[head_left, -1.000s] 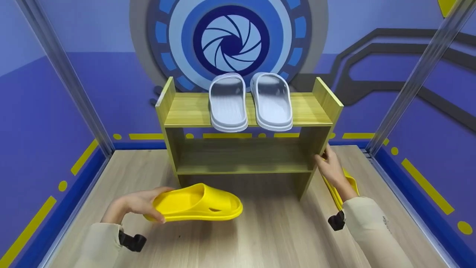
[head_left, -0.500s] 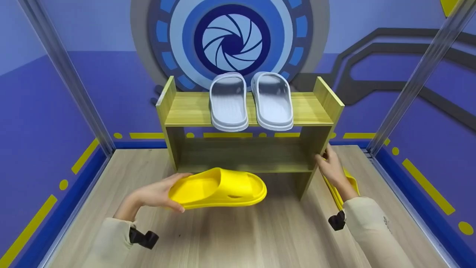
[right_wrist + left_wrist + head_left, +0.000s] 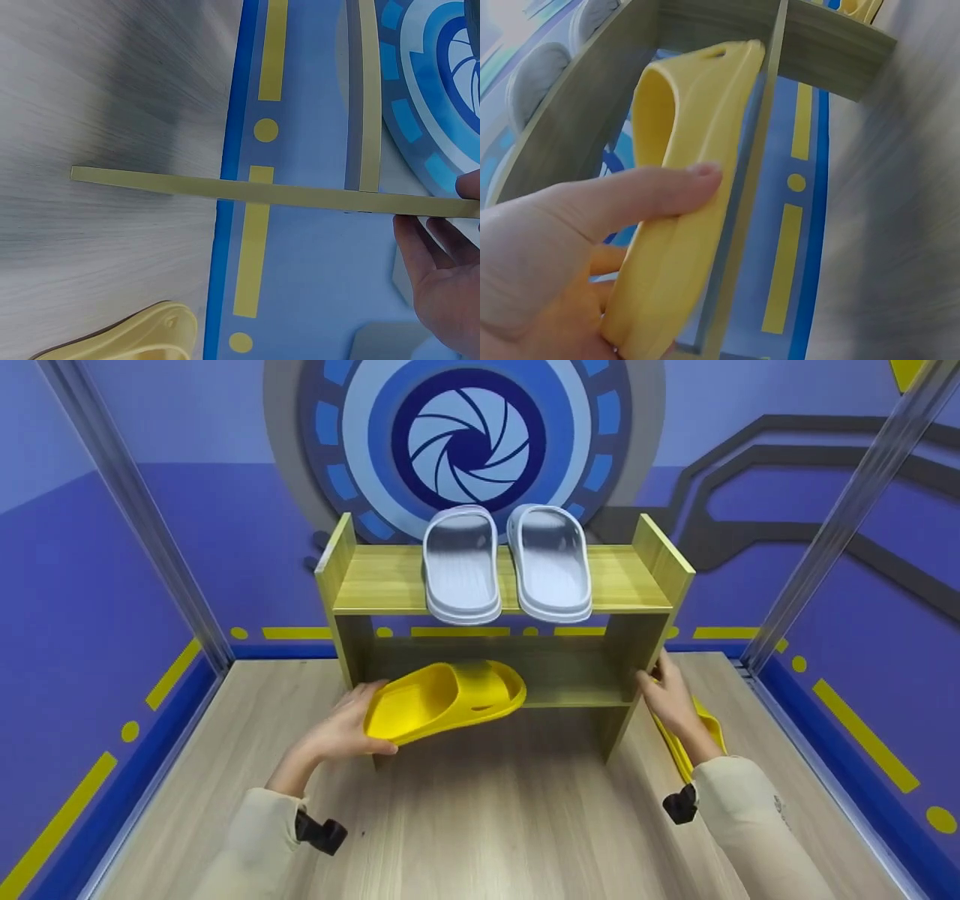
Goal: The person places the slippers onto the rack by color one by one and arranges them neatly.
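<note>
My left hand [image 3: 339, 730] grips a yellow slipper [image 3: 420, 706] by its heel, thumb on the near side. The slipper is held sideways, toe to the right and slightly raised, at the front of the lower shelf [image 3: 574, 675] of a wooden shoe rack [image 3: 615, 600]. In the left wrist view the thumb presses the side of the slipper [image 3: 697, 142]. With my right hand [image 3: 670, 701] I pinch the rack's right side panel [image 3: 292, 196] between thumb and fingers. A second yellow slipper [image 3: 709, 725] lies on the tabletop beyond that panel, partly hidden by the hand.
Two grey slippers [image 3: 463, 577] stand side by side on the top shelf, heels toward me. The wood-grain tabletop [image 3: 480, 840] runs in front of the rack. Purple walls [image 3: 97, 585] with metal corner posts [image 3: 817, 517] enclose it on the left, right and back.
The left hand has carried the yellow slipper forward, up and to the right, from over the tabletop to the lower shelf's front, tilting its toe up. The right hand stays on the panel.
</note>
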### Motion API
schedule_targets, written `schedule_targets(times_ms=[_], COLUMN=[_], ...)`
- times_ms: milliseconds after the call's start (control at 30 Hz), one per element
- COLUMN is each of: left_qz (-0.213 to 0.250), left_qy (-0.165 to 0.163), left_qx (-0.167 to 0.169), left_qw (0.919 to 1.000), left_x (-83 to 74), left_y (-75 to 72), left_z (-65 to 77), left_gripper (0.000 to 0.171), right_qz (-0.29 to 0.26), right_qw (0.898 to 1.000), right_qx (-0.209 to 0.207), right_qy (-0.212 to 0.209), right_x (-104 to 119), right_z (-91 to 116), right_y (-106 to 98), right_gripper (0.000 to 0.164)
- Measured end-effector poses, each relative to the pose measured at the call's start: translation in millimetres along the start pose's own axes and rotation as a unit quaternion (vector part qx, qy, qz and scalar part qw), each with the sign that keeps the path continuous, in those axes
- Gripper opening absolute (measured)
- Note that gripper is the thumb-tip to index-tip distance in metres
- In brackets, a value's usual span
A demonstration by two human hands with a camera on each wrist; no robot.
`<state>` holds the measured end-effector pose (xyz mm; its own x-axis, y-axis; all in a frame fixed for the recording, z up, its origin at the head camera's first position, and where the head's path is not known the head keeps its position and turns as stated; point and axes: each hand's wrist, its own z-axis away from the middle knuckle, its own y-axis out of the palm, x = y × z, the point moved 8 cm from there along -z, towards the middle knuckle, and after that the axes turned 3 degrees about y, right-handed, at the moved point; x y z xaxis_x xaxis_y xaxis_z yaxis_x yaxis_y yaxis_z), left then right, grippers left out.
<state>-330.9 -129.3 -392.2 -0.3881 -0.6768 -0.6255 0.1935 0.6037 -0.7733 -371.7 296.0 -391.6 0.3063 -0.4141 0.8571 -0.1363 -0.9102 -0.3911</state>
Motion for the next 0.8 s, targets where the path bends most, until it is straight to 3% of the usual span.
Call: schedule_targets(times_ms=[333, 567, 800], left_qz=[-0.005, -0.011, -0.022], left_qy=[0.007, 0.011, -0.011], left_qx=[-0.079, -0.116, -0.172], left_qw=[0.9968, 0.9931, 0.9848], left_x=[-0.1, 0.3, 3.2], left_y=[4.1, 8.3, 12.9], left_z=[-13.6, -16.9, -17.0], left_gripper=[0.081, 0.073, 0.068], right_qz=[0.004, -0.005, 0.012], right_qw=[1.000, 1.000, 1.000], right_qx=[-0.007, -0.008, -0.010], right_qy=[-0.004, 0.007, 0.010], right_x=[0, 0, -1], right_z=[-1, 0, 0], right_y=[-1, 0, -1], right_gripper=[0.052, 0.050, 0.049])
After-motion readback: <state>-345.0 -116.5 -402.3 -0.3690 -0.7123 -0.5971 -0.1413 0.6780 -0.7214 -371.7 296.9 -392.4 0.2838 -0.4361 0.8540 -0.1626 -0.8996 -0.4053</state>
